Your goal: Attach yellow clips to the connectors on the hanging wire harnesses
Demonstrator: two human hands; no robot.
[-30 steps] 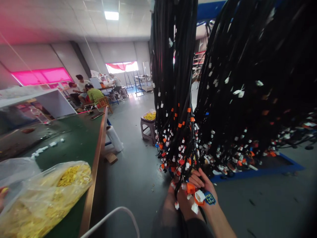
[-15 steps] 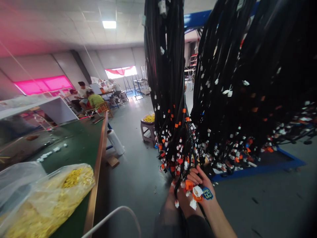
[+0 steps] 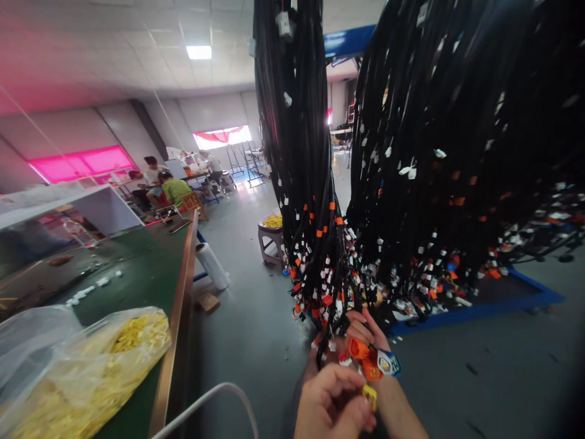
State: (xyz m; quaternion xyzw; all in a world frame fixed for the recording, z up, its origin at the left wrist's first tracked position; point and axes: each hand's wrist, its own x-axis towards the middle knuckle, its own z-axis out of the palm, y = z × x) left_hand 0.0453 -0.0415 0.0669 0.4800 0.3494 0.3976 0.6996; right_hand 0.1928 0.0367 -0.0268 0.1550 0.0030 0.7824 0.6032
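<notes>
Thick bundles of black wire harnesses [image 3: 311,183] hang from above, their ends studded with white and orange connectors. My right hand [image 3: 365,334] is closed around the lowest ends, holding an orange connector [image 3: 359,349]; a blue sticker [image 3: 389,363] sits on that wrist. My left hand [image 3: 333,403] is just below it, fingers pinched on a small yellow clip [image 3: 369,395] that is close to the orange connectors.
A green-topped bench [image 3: 150,268] runs along the left with a clear bag of yellow clips [image 3: 91,360] near me. A stool with a tray of yellow parts [image 3: 273,235], a film roll [image 3: 212,265] and a blue rack base [image 3: 503,305] stand on the floor. People sit at far tables.
My left hand has come into view from below, carrying a yellow clip up to the connectors. My right hand keeps its hold on the harness ends; the view has tilted up slightly.
</notes>
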